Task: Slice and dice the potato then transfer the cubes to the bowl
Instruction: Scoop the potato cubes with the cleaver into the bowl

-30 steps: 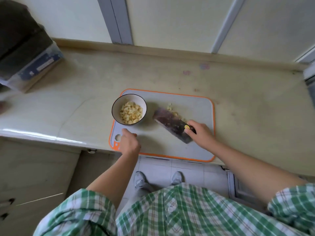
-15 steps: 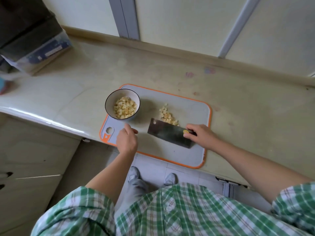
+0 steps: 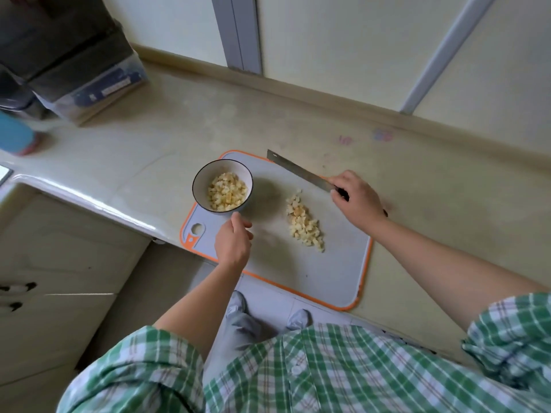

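A grey cutting board with an orange rim point(image 3: 334, 272) lies on the counter. On its left end stands a white bowl point(image 3: 202, 178) holding potato cubes point(image 3: 227, 192). A loose heap of potato cubes point(image 3: 304, 223) lies mid-board. My right hand point(image 3: 356, 201) grips the handle of a cleaver point(image 3: 298, 171), held edge-on above the board's far side, beyond the heap. My left hand point(image 3: 233, 242) rests on the board just in front of the bowl, fingers curled, index finger near the bowl's base, holding nothing that I can see.
A stack of dark and clear boxes point(image 3: 74, 61) sits at the far left of the beige counter point(image 3: 208, 120). A blue object point(image 3: 15, 135) lies at the left edge. The counter's front edge runs under the board; cabinet doors point(image 3: 44, 278) are below left.
My right hand lifted the cleaver from in front of the cube heap and carried it to the board's far side, uncovering the heap. My left hand stayed by the bowl.
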A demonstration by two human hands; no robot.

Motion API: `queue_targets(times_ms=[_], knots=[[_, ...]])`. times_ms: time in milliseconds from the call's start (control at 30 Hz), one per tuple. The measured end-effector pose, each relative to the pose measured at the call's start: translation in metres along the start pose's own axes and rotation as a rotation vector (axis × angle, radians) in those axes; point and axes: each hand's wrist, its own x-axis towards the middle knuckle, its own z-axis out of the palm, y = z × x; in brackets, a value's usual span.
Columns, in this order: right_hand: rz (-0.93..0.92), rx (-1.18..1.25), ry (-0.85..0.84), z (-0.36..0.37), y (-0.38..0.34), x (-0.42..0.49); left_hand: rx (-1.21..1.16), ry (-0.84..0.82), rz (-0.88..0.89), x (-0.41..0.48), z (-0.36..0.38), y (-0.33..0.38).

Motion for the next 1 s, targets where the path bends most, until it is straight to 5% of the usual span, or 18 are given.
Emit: queue_targets(times_ms=[267,567,767,1000], knots=[[-0.038,-0.191,-0.156,0.009,0.007,-0.003,-0.322,0.053,-0.239,0.019,-0.005,0.013],[-0.083,-0.247,-0.168,-0.01,0.015,-0.047,-0.317,0.148,-0.229,0.038,0.005,0.019],[-0.008,-0.203,-0.037,0.0,-0.001,-0.035,-0.291,0.108,-0.224,0.04,-0.003,0.012],[0.026,-0.21,-0.121,0.005,0.002,-0.061,-0.28,0.025,-0.18,0.027,-0.005,0.008]])
